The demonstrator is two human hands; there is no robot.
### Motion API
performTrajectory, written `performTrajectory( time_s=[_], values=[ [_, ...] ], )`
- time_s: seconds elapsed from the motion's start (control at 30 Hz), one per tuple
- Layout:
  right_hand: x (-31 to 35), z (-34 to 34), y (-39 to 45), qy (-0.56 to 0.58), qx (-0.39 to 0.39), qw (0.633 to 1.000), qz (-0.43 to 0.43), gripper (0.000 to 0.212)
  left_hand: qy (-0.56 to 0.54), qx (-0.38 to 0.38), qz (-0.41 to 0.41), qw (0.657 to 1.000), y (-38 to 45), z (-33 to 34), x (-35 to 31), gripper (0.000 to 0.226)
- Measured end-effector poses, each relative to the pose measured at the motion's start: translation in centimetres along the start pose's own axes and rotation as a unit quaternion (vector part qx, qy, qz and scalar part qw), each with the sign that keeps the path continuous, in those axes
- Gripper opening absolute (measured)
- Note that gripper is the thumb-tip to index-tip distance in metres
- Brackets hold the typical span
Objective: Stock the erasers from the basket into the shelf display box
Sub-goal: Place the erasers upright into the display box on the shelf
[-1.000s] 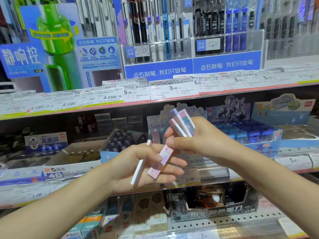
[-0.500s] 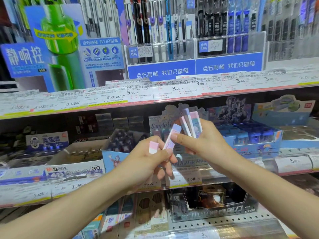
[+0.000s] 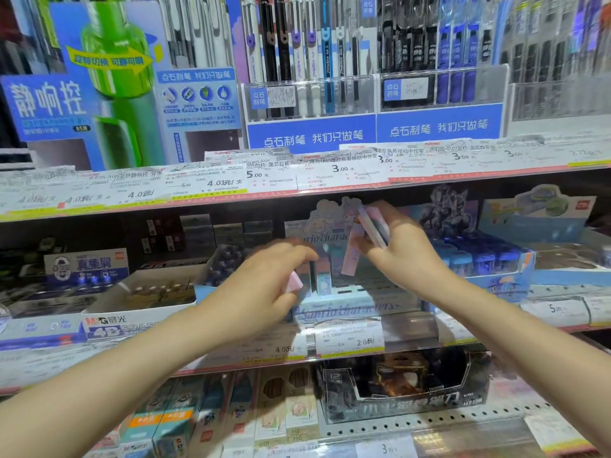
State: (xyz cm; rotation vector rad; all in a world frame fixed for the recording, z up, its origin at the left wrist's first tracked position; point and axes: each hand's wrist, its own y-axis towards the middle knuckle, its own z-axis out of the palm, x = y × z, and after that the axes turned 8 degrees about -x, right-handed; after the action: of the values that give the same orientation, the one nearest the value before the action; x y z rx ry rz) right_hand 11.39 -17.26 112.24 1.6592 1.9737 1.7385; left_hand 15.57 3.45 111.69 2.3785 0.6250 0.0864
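A pink eraser (image 3: 293, 281) is pinched in the curled fingers of the left hand (image 3: 264, 285), its end poking out just above the front edge of the pastel display box (image 3: 347, 304). Right beside it, a little higher, a fanned bunch of long pastel erasers (image 3: 367, 236) is gripped by the right hand (image 3: 405, 249), fingers wrapped round them. Directly beneath both hands the box is seen on the middle shelf, one eraser (image 3: 322, 276) already stood upright in its slots. Left of the grip a white eraser carton (image 3: 139, 294) is set; to the right, a blue box (image 3: 496, 262); price labels (image 3: 347, 335) are fixed below
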Motion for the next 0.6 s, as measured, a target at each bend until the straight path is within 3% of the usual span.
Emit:
performTrajectory(
  time_s=[0.13, 0.6],
  values=[
    [-0.8, 1.1, 0.3, -0.023, 0.008, 0.999, -0.032, 0.025, 0.04, 0.087, -0.002, 0.995, 0.9, 0.8, 0.6, 0.06],
    [-1.5, 1.9, 0.7, 0.034, 0.104, 0.994, 0.016, 0.017, -0.018, 0.095, 0.004, 0.995, 1.2, 0.1, 0.1, 0.051]
  ],
)
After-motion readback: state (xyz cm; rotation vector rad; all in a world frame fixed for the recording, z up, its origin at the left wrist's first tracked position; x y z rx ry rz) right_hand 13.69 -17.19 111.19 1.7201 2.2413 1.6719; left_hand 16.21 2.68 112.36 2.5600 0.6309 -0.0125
